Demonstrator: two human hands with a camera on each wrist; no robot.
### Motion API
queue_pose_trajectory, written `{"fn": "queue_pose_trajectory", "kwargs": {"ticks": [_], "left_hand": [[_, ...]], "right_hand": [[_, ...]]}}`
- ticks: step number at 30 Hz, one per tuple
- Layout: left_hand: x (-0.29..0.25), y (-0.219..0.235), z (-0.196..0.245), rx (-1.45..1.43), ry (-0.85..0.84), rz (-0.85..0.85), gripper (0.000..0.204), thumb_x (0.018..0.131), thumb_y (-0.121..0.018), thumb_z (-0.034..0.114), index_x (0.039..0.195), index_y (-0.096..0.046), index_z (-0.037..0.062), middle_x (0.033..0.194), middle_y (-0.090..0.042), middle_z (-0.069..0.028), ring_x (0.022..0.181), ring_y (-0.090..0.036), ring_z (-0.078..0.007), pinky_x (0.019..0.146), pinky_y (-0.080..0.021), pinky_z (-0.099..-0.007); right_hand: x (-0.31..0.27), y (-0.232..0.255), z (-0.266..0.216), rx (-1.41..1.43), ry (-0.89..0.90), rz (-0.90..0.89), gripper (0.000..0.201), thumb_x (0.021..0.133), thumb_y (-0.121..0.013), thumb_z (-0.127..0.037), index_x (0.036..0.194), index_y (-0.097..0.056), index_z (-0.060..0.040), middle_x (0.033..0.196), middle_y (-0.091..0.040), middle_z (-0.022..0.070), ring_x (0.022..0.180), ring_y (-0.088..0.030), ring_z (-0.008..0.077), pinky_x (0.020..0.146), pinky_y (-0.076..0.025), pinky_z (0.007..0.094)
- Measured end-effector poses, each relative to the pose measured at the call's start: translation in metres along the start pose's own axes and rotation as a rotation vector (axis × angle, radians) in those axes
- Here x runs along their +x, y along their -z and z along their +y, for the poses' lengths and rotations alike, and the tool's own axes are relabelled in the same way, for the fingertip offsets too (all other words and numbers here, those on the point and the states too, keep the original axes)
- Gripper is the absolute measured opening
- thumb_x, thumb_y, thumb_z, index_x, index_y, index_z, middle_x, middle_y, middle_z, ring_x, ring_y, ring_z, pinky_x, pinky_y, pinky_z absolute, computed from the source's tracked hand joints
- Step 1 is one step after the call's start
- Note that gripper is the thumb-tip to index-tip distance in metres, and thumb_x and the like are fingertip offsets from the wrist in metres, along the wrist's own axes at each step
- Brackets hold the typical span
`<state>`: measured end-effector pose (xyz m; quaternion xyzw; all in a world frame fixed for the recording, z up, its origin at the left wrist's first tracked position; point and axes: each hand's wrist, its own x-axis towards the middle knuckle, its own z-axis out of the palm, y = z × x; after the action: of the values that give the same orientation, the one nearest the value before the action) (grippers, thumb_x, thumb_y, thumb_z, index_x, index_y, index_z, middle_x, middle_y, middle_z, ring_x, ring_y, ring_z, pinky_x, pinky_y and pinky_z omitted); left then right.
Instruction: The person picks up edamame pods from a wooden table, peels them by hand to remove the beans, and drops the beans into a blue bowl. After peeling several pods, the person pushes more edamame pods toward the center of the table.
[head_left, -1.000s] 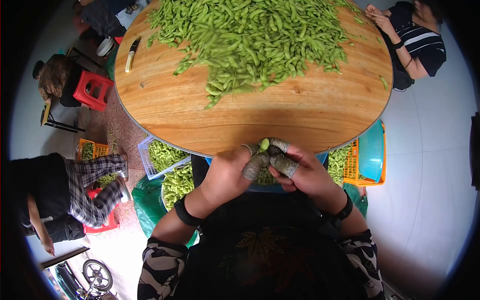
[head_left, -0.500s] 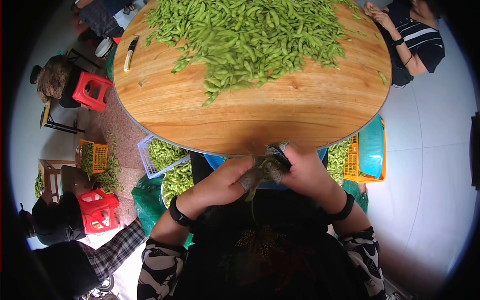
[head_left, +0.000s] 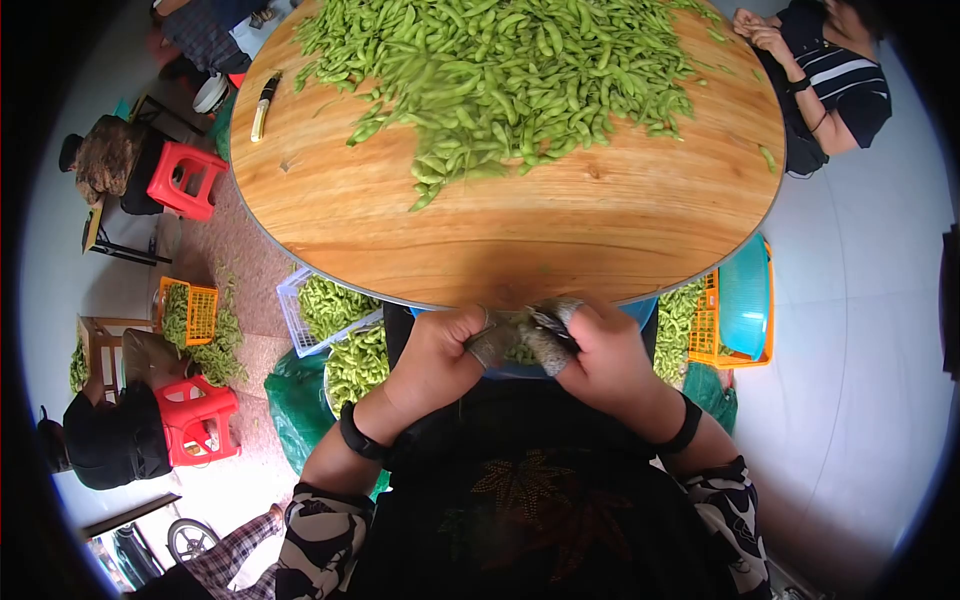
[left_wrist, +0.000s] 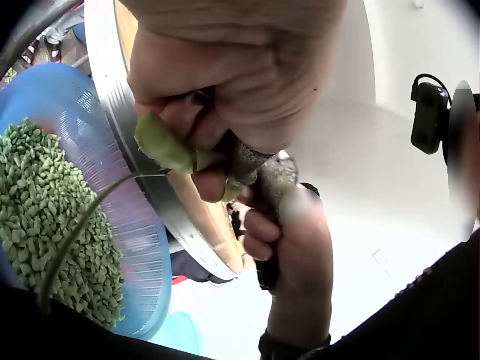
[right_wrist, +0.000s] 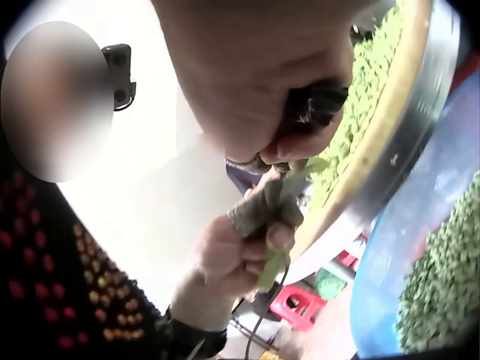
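Close together at the table's near edge are my left hand [head_left: 440,355] and right hand [head_left: 610,350]. Grey wrappings cover several fingertips on both. In the left wrist view, the left fingers pinch a green soybean pod [left_wrist: 163,142] with a thin stem trailing from it. The right hand curls round a small black-handled tool [right_wrist: 311,105], mostly hidden by the palm. Its thumb and finger meet the left fingertips, with a bit of green between them. Below the hands, a blue basket [left_wrist: 146,277] holds shelled green beans [left_wrist: 56,217].
A large heap of soybean pods [head_left: 520,80] covers the far part of the round wooden table [head_left: 340,220]. A knife [head_left: 264,106] lies at its left. Crates of pods [head_left: 325,305] stand below the edge. Another person [head_left: 830,80] sits at right; red stools [head_left: 187,180] stand left.
A pod's green tip stuck up between my fingers a second ago, then hung below them; now little green shows there from above. At left, a walking person has moved toward the bottom edge.
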<state>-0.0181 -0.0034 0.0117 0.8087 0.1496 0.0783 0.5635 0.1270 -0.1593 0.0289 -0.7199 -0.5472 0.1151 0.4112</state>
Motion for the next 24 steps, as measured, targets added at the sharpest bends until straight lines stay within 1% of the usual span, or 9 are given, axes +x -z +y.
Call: {"fn": "queue_pose_trajectory", "kwargs": {"ticks": [4, 6, 9, 13, 15, 16, 18, 21, 24], "left_hand": [[0.0, 0.003, 0.01, -0.156, -0.047, -0.061, 0.007, 0.087, -0.061, -0.002, 0.09, -0.066, 0.0023, 0.074, -0.066, -0.0044, 0.067, -0.062, -0.0105, 0.062, -0.05, -0.0246], [-0.001, 0.003, 0.015, -0.35, -0.053, -0.169, 0.012, 0.089, -0.057, -0.005, 0.095, -0.065, 0.0026, 0.075, -0.066, -0.002, 0.068, -0.062, -0.0104, 0.063, -0.05, -0.0241], [0.004, 0.001, 0.014, -0.559, -0.043, -0.247, 0.015, 0.094, -0.054, 0.001, 0.104, -0.064, 0.0037, 0.08, -0.066, -0.0029, 0.069, -0.061, -0.0096, 0.06, -0.047, -0.0219], [0.007, 0.002, 0.009, -0.867, 0.241, -0.119, 0.017, 0.098, -0.05, 0.011, 0.107, -0.063, 0.0044, 0.087, -0.067, -0.0074, 0.069, -0.058, -0.0091, 0.058, -0.043, -0.02], [0.016, 0.008, -0.005, -1.156, 0.203, 0.077, 0.021, 0.101, -0.048, 0.02, 0.11, -0.061, 0.006, 0.091, -0.067, -0.0106, 0.069, -0.058, -0.0093, 0.056, -0.039, -0.019], [0.021, 0.008, -0.01, -1.194, 0.2, 0.068, 0.032, 0.099, -0.05, 0.033, 0.11, -0.059, 0.0045, 0.094, -0.065, -0.0093, 0.068, -0.059, -0.0137, 0.064, -0.048, -0.024], [0.023, 0.006, 0.001, -1.196, 0.266, 0.136, 0.034, 0.1, -0.049, 0.034, 0.112, -0.058, 0.0042, 0.098, -0.066, -0.0102, 0.071, -0.06, -0.0145, 0.068, -0.049, -0.0258], [0.025, 0.004, 0.003, -1.242, 0.323, 0.112, 0.036, 0.101, -0.045, 0.034, 0.117, -0.055, 0.0038, 0.112, -0.065, -0.0122, 0.085, -0.065, -0.0178, 0.08, -0.052, -0.031], [0.029, -0.004, 0.011, -1.286, 0.296, 0.051, 0.034, 0.102, -0.042, 0.028, 0.125, -0.048, 0.004, 0.119, -0.06, -0.0145, 0.105, -0.063, -0.025, 0.094, -0.049, -0.0357]], "right_hand": [[0.005, -0.009, 0.01, 0.306, -0.027, 0.043, 0.019, 0.085, -0.069, -0.015, 0.097, -0.062, -0.0026, 0.075, -0.063, 0.0122, 0.062, -0.062, 0.0261, 0.057, -0.049, 0.0338], [0.003, 0.001, 0.007, 0.861, -0.523, -0.319, 0.019, 0.089, -0.067, -0.019, 0.097, -0.061, -0.0035, 0.066, -0.059, 0.0052, 0.055, -0.057, 0.0134, 0.053, -0.046, 0.0268], [0.007, 0.005, 0.012, 1.116, -0.65, -0.348, 0.017, 0.092, -0.064, -0.02, 0.098, -0.061, -0.0046, 0.065, -0.057, 0.0006, 0.055, -0.055, 0.0054, 0.052, -0.044, 0.0231], [0.0, -0.003, 0.03, 1.113, -0.702, -0.289, 0.019, 0.089, -0.068, -0.019, 0.097, -0.062, -0.0031, 0.07, -0.061, 0.0055, 0.056, -0.058, 0.0115, 0.053, -0.045, 0.0238], [-0.001, -0.01, 0.037, 0.256, 0.096, -0.026, 0.023, 0.082, -0.074, -0.017, 0.097, -0.064, -0.0029, 0.078, -0.063, 0.0105, 0.059, -0.061, 0.019, 0.056, -0.048, 0.0257], [-0.002, -0.009, 0.035, 0.264, 0.106, -0.04, 0.023, 0.082, -0.074, -0.017, 0.097, -0.064, -0.0029, 0.078, -0.063, 0.0105, 0.059, -0.061, 0.019, 0.056, -0.048, 0.0257], [-0.007, -0.001, 0.021, -0.049, 0.131, 0.164, 0.024, 0.078, -0.077, -0.01, 0.096, -0.064, -0.0015, 0.087, -0.065, 0.014, 0.072, -0.066, 0.0221, 0.06, -0.052, 0.0281], [-0.007, 0.008, -0.005, 0.057, 0.169, 0.318, 0.028, 0.074, -0.078, -0.007, 0.097, -0.064, -0.0008, 0.088, -0.064, 0.0142, 0.072, -0.066, 0.0247, 0.059, -0.052, 0.03], [0.007, 0.006, -0.013, -0.005, 0.299, 0.192, 0.032, 0.07, -0.078, -0.006, 0.099, -0.065, -0.002, 0.094, -0.065, 0.0134, 0.071, -0.067, 0.0255, 0.06, -0.055, 0.0324]]}}
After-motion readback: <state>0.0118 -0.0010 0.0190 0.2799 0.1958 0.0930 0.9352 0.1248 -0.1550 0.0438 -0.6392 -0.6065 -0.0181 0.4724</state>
